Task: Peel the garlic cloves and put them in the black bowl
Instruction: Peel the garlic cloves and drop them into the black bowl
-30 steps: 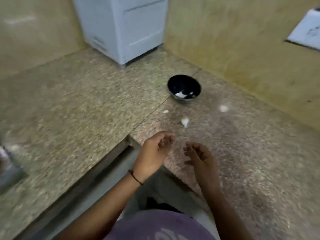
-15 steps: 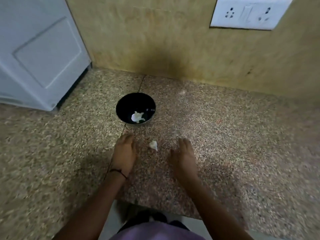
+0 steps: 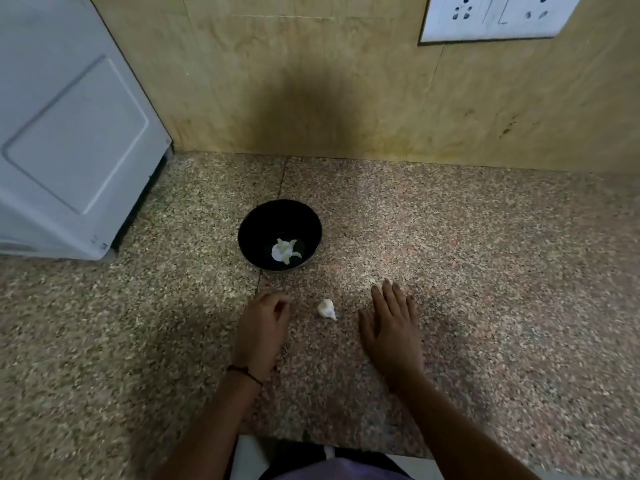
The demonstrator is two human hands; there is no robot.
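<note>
Hands just landed either side of the garlic clove (image 3: 327,309): left hand (image 3: 263,327) fingers loosely curled, right hand (image 3: 391,327) flat, both empty. Probably peeling it next.

socket plate (image 3: 491,15): cut at top | appliance (image 3: 62,133): cut at left | bowl contents (image 3: 284,251): unclear

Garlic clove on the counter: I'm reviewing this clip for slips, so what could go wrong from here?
1. The garlic clove lies loose between the left hand and right hand, neither holding it; a careless reach might flick it toward the counter edge.
2. It could go into the black bowl unpeeled; its skin seems to be on.
</note>
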